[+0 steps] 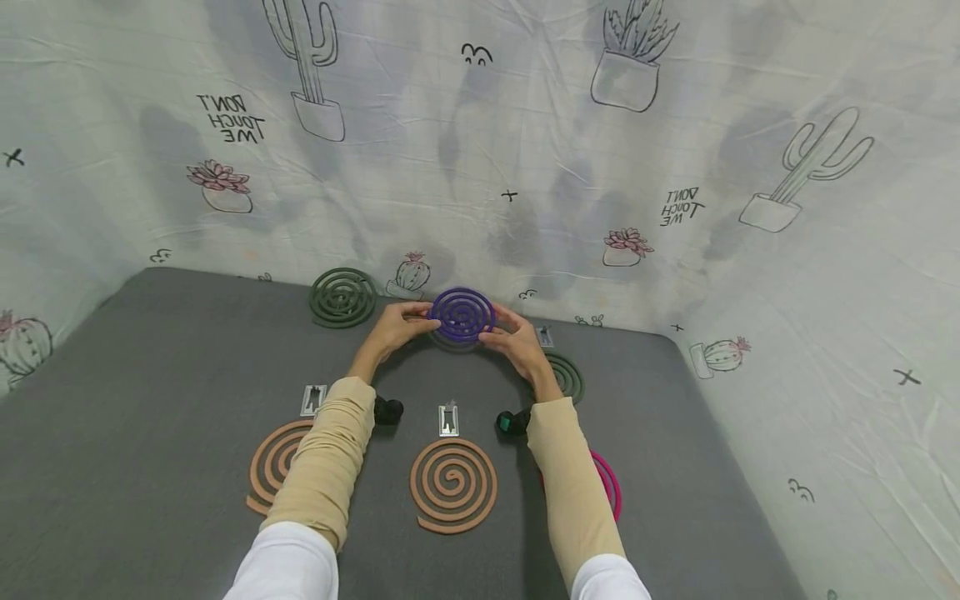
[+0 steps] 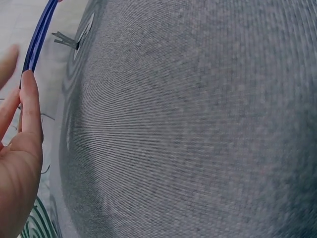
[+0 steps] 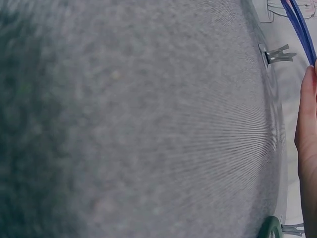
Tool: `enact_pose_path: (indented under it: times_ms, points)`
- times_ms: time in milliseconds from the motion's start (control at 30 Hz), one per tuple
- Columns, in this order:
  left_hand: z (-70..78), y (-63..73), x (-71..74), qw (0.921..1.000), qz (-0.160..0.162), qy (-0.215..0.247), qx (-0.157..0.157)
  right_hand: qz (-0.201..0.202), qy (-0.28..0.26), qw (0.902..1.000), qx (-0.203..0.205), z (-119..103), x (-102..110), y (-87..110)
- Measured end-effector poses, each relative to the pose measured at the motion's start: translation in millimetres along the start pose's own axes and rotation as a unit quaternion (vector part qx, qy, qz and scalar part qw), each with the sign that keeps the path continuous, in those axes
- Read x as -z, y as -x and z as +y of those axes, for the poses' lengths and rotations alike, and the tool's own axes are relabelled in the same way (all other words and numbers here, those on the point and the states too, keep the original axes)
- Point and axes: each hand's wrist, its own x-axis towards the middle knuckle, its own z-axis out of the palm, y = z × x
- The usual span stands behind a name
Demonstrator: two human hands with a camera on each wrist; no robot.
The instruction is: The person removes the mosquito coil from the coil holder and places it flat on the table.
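A blue-purple mosquito coil is held up by both hands near the back edge of the table, its flat spiral face toward the head camera. My left hand pinches its left rim, thumb in front and fingers behind. On the opposite rim, my right hand pinches it in the same way. From the left wrist the coil appears edge-on above the fingertips. The right wrist view also shows the coil edge-on, with much of that hand cut off by the frame.
Green coils lie at the back left and by the right forearm. Brown coils lie in front centre and front left, a pink coil front right. Small metal stands lie among them. Patterned cloth rises behind.
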Motion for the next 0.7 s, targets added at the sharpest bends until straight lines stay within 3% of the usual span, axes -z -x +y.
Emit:
enact_pose_path:
  times_ms: [233, 333, 700]
  points:
    - [0.0, -0.2, 1.2, 0.9958, -0.004, 0.091, 0.013, -0.016, -0.02, 0.9997, -0.001, -7.7, 2.8, 4.1]
    - [0.5, 0.0, 1.0, 0.9942, 0.0, 0.106, 0.014, -0.025, -0.022, 0.9994, -0.006, -7.9, 5.3, 3.9]
    - [1.1, 0.5, 2.3, 0.9987, 0.016, 0.048, -0.002, -0.063, 0.03, 0.9974, -0.02, -12.0, 13.5, 7.2]
